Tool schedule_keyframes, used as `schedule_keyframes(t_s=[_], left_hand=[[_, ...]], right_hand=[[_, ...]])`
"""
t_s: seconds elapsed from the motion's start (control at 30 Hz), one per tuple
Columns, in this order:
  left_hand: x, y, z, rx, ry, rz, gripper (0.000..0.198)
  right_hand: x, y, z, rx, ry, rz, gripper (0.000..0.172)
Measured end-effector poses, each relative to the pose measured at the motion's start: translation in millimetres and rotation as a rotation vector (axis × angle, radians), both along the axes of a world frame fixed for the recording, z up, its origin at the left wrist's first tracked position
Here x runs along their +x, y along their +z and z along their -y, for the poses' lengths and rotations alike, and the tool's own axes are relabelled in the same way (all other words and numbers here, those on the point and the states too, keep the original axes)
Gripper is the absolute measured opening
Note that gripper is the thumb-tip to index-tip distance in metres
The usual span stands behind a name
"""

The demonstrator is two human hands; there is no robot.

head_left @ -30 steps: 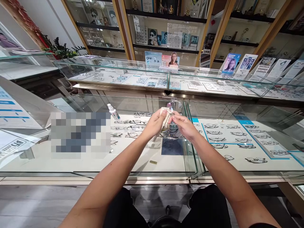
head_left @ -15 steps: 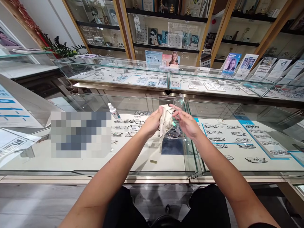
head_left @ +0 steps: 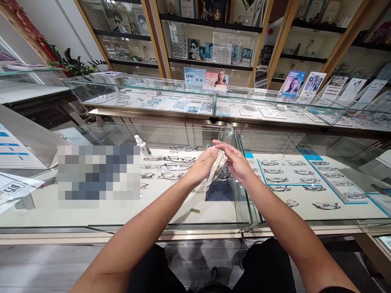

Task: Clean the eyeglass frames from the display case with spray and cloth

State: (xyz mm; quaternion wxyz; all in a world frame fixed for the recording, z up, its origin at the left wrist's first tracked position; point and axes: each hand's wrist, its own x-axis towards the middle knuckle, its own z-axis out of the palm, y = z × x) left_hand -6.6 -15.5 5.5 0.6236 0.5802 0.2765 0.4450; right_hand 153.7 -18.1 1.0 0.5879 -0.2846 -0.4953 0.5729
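Note:
My left hand (head_left: 203,166) is closed on a crumpled cream cleaning cloth (head_left: 216,167), its thumb pressed on top. My right hand (head_left: 238,164) is beside it, fingers pinched on a pair of eyeglasses. One clear lens of the eyeglasses (head_left: 225,134) sticks up beyond my fingertips; the rest is hidden by the cloth and fingers. Both hands meet above the glass counter. A dark blue cloth or sheet (head_left: 218,191) lies below them, and a small gold-coloured piece (head_left: 194,211) is nearer to me.
A white spray bottle (head_left: 142,145) stands on the counter to the left. Rows of spectacle frames (head_left: 276,180) sit in the glass case at right. Behind runs another display case (head_left: 146,101) with upright leaflets. Paper signs (head_left: 18,142) stand at far left.
My hands have drawn closer together, and the cloth is now bunched between them. The eyeglasses have turned, with one lens pointing up and away. The view has shifted slightly.

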Motion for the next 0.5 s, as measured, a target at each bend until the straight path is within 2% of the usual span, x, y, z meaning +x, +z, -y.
schedule_keyframes(t_s=[0.33,0.5], left_hand=[[-0.1,0.6,-1.0,-0.117,-0.015,-0.009,0.068],[3.0,5.9,3.2,-0.088,-0.032,0.004,0.067]], right_hand=[[-1.8,-0.5,1.3,-0.049,-0.024,-0.038,0.047],[-0.9,-0.6,1.8,-0.083,-0.014,-0.075,0.044]])
